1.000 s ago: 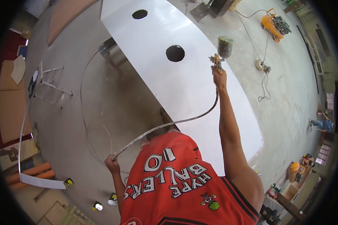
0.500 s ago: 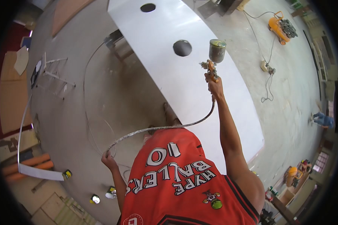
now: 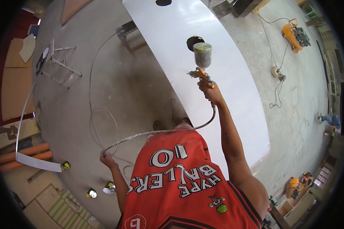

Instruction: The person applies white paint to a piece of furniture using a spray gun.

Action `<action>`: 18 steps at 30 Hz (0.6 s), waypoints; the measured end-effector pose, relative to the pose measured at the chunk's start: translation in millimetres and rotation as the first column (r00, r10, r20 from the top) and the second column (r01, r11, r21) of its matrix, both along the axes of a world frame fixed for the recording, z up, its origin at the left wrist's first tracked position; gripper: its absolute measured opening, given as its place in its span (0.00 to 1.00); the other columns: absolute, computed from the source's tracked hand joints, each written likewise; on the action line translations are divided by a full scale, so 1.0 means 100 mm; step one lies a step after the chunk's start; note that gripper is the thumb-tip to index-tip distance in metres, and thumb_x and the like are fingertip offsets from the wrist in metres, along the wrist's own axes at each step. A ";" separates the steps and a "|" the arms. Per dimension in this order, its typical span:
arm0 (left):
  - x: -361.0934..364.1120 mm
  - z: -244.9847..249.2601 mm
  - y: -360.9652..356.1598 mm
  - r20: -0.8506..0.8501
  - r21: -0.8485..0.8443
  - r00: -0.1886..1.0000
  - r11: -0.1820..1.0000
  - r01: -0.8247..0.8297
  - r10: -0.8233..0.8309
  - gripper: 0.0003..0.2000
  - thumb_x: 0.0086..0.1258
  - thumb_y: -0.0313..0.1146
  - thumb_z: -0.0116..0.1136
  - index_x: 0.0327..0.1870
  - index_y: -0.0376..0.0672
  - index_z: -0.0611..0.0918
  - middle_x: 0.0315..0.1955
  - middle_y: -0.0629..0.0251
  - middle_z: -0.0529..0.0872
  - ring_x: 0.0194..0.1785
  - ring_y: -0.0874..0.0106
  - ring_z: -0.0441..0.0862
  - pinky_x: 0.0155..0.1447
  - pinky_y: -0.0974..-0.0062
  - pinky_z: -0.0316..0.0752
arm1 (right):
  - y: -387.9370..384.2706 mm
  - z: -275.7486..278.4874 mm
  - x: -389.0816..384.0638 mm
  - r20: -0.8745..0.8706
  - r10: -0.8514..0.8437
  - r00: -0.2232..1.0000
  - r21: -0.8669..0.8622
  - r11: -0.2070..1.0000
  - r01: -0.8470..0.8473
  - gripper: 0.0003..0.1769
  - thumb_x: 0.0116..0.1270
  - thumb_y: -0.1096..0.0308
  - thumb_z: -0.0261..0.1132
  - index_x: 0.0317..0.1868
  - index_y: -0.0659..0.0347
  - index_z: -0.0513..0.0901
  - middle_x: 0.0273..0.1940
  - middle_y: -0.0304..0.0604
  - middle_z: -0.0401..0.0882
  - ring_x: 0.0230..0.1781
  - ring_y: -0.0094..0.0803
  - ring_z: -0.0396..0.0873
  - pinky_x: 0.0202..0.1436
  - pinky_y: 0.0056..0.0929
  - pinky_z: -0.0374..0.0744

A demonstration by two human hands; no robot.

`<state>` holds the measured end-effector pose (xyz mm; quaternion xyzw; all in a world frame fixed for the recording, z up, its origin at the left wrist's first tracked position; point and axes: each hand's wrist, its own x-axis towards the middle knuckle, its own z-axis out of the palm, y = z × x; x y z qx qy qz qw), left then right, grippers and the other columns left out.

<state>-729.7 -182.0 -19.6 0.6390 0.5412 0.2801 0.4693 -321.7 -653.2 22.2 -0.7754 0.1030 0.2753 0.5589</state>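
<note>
My right hand (image 3: 211, 92) grips an orange-handled spray gun (image 3: 201, 72) with a paint cup (image 3: 202, 54) on top, held above a long white panel (image 3: 233, 87). The cup covers part of a round hole (image 3: 191, 39) in the panel; a second hole (image 3: 163, 2) shows at the top edge. A paint-flecked hose (image 3: 160, 131) runs from the gun across my red jersey to my left hand (image 3: 107, 159), which holds it out to the side above the concrete floor.
An orange compressor (image 3: 294, 34) and a power strip (image 3: 276, 71) with cables lie on the floor to the right. Small cans (image 3: 91, 193) and orange pipes (image 3: 23, 154) sit at lower left, and a metal frame (image 3: 61, 65) at upper left. Another person (image 3: 330, 120) works far right.
My right hand has carried the spray gun leftwards across the panel, from its right side towards the round hole. My left hand has kept its hold on the hose.
</note>
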 end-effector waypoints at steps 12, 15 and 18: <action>1.00 0.38 -0.60 -0.341 0.205 0.720 0.699 0.685 -0.605 0.24 0.71 0.26 0.63 0.20 0.38 0.59 0.18 0.64 0.53 0.24 0.75 0.51 0.27 0.65 0.48 | -1.39 -0.46 1.13 0.408 -0.453 0.792 -0.216 0.795 0.566 0.21 0.71 0.57 0.67 0.33 0.70 0.80 0.26 0.44 0.79 0.29 0.32 0.73 0.38 0.40 0.74; 1.11 0.47 -0.69 -0.350 0.175 0.667 0.654 0.736 -0.657 0.24 0.71 0.26 0.63 0.20 0.38 0.59 0.18 0.64 0.53 0.24 0.74 0.50 0.27 0.64 0.48 | -1.59 -0.44 1.33 0.534 -0.459 0.710 -0.246 0.719 0.650 0.21 0.71 0.56 0.66 0.35 0.71 0.81 0.26 0.49 0.81 0.29 0.36 0.76 0.39 0.41 0.75; 1.13 0.52 -0.74 -0.388 0.130 0.621 0.626 0.769 -0.681 0.23 0.69 0.24 0.62 0.21 0.38 0.58 0.18 0.64 0.53 0.24 0.73 0.51 0.27 0.64 0.49 | -1.64 -0.48 1.33 0.621 -0.431 0.655 -0.226 0.701 0.676 0.22 0.71 0.55 0.67 0.35 0.71 0.80 0.26 0.49 0.80 0.29 0.37 0.76 0.39 0.42 0.75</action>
